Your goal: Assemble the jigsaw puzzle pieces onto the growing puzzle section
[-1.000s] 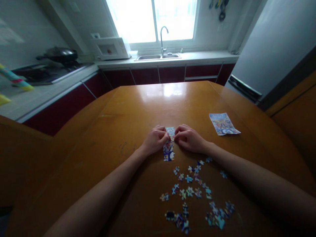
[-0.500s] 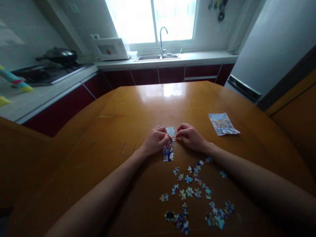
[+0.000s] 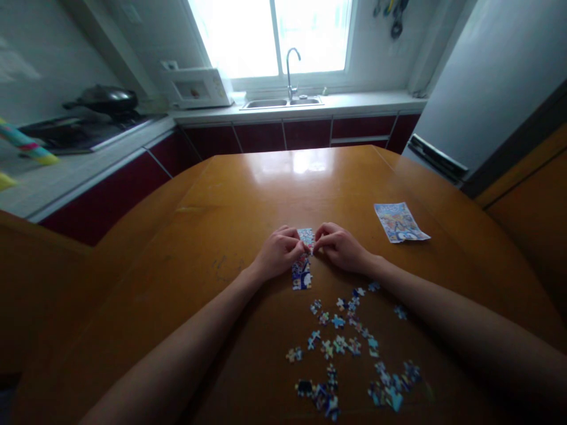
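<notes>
The joined puzzle strip (image 3: 302, 280) lies flat near the middle of the bench (image 3: 221, 200), running roughly from 12 to 6 o'clock between your hands; your left hand (image 3: 278, 252) rests at its 9 o'clock, fingers curled over its middle; your right hand (image 3: 340, 248) sits at its 3 o'clock, fingers bent together at the edge; whether either pinches a piece, I cannot tell; the step in hand looks like lining up or seating a piece along that right edge; the next move calls for a steady left hold and a light, level push from the right; the loose pieces (image 3: 340, 344) lie scattered at 5 o'clock; the picture sheet (image 3: 402, 223) lies well apart at 2 o'clock.
</notes>
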{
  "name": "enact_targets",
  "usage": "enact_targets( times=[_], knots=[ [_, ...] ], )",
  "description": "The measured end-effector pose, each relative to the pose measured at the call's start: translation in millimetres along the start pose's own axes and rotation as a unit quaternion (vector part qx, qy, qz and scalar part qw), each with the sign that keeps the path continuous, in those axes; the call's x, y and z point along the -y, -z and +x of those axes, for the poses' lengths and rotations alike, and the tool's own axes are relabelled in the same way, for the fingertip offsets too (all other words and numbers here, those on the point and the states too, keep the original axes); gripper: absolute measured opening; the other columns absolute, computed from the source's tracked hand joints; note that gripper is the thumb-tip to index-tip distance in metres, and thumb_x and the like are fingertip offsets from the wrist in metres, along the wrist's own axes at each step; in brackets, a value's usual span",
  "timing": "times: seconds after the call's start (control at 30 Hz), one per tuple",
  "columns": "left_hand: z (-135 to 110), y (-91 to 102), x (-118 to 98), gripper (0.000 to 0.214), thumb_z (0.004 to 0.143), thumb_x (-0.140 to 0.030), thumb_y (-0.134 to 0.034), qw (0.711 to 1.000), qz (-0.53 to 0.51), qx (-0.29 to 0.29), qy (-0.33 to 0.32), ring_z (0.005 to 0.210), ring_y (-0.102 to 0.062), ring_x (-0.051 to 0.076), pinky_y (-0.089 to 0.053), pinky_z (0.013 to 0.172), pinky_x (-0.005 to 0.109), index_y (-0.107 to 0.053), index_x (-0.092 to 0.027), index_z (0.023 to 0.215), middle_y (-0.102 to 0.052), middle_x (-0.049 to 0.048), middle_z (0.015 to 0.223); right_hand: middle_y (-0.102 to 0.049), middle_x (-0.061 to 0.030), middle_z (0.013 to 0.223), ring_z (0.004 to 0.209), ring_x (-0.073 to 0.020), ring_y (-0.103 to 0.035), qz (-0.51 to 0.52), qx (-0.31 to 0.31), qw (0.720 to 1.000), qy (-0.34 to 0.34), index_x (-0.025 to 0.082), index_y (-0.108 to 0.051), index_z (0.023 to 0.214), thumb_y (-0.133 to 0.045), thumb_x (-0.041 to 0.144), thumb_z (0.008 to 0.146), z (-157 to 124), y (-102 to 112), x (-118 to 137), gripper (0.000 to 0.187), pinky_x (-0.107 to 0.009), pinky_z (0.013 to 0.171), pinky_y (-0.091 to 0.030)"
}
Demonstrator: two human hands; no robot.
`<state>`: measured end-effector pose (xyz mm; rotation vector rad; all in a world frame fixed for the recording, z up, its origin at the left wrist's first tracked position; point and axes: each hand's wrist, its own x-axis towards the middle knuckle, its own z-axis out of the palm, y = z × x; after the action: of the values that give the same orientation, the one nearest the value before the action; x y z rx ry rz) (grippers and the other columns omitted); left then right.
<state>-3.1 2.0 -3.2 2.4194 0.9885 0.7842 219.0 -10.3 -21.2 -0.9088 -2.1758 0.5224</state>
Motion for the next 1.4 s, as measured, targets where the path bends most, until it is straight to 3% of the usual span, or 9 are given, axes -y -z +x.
enact_targets(
  times=[0.3,0.77,1.0,1.23,1.4],
  knots=[
    [0.3,0.4,-0.9,0.033,0.093,-0.025,-0.049,1.0,-0.006,0.001,0.01,0.077,-0.053,0.017,-0.044,0.074,0.031,-0.078,-0.023,0.078,-0.059,0.0024,0.069,-0.062,-0.0042,0.091,0.088,-0.0178,-0.058,0.019,-0.014,1.0,0.001,0.023,-0.075,0.081,-0.06,0.006,0.082,-0.1,0.9,2.1,0.023,-0.034,0.081,-0.047],
    [0.0,1.5,-1.7,0.037,0.097,-0.026,-0.045,1.0,-0.029,0.005,-0.003,0.08,-0.054,0.017,-0.043,0.075,0.031,-0.078,-0.022,0.08,-0.059,0.0029,0.073,-0.063,-0.0031,0.092,0.09,-0.0177,-0.058,0.003,0.015,1.0,0.008,0.024,-0.075,0.078,-0.058,-0.001,0.077,1.4,2.7,3.3,0.03,-0.033,0.083,-0.046],
    [-0.3,0.1,0.1,0.038,0.097,-0.026,-0.044,1.0,-0.026,0.017,-0.001,0.08,-0.053,0.016,-0.042,0.077,0.03,-0.078,-0.021,0.079,-0.059,0.0025,0.073,-0.063,-0.0036,0.092,0.089,-0.0174,-0.058,0.017,0.018,1.0,0.007,0.022,-0.075,0.077,-0.061,0.004,0.08,1.2,1.8,2.9,0.023,-0.033,0.083,-0.046],
    [0.2,1.7,-3.6,0.038,0.097,-0.027,-0.045,0.999,-0.031,0.02,0.002,0.08,-0.054,0.016,-0.042,0.077,0.03,-0.078,-0.021,0.078,-0.06,0.0025,0.072,-0.062,-0.0041,0.088,0.085,-0.0161,-0.059,0.063,-0.036,0.997,-0.03,0.02,-0.075,0.081,-0.055,-0.001,0.079,2.6,2.0,3.6,0.03,-0.031,0.079,-0.048],
    [0.5,1.5,-3.0,0.038,0.097,-0.027,-0.045,0.999,-0.031,0.018,0.006,0.079,-0.053,0.016,-0.042,0.076,0.03,-0.078,-0.02,0.079,-0.059,0.0026,0.071,-0.062,-0.0037,0.091,0.088,-0.0168,-0.057,0.023,0.002,1.0,-0.003,0.021,-0.075,0.079,-0.058,0.0,0.078,1.3,1.8,2.8,0.028,-0.032,0.082,-0.046]
  ],
)
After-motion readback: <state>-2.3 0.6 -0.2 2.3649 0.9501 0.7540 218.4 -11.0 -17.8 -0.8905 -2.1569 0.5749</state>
